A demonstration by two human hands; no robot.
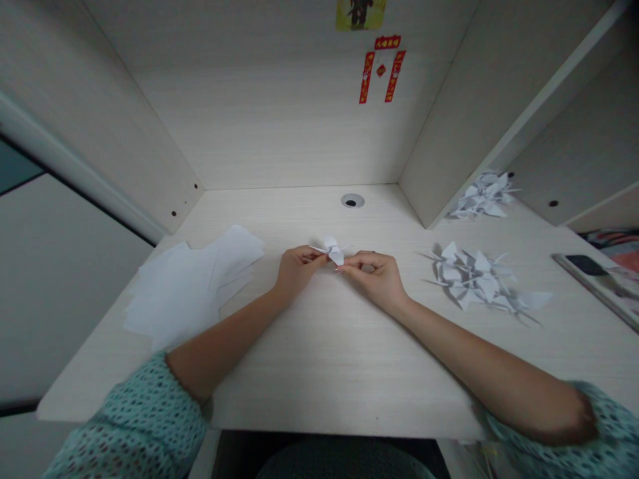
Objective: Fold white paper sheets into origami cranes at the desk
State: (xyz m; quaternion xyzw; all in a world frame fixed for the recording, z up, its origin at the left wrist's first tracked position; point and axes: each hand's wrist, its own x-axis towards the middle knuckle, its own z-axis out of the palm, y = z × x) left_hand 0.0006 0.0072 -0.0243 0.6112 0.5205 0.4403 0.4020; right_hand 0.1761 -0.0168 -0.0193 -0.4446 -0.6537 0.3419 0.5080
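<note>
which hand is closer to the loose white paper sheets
Left. The left hand sits just beside the white paper sheets, not touching them. The right hand lies farther away, on the far side of the paper crane that both hands hold.

This is a private study nook, most likely in a bedroom or dormitory, built around a pale wood-grain built-in desk [309, 376]. Laminate side panels [452, 110] rise from the desk and meet a matching back panel [269, 133], forming a snug enclosure. Domestic touches sit above the desk: red paper festive hangings [382, 74] and a small yellow picture [360, 13] are stuck on the back panel. A cable grommet [352, 200] is set into the desk near the back panel. Folded paper cranes [472, 279] lie on the desk, a patterned cloth [613, 243] shows beyond its right end, and a dark round seat [344, 462] stands below its front edge.
</note>
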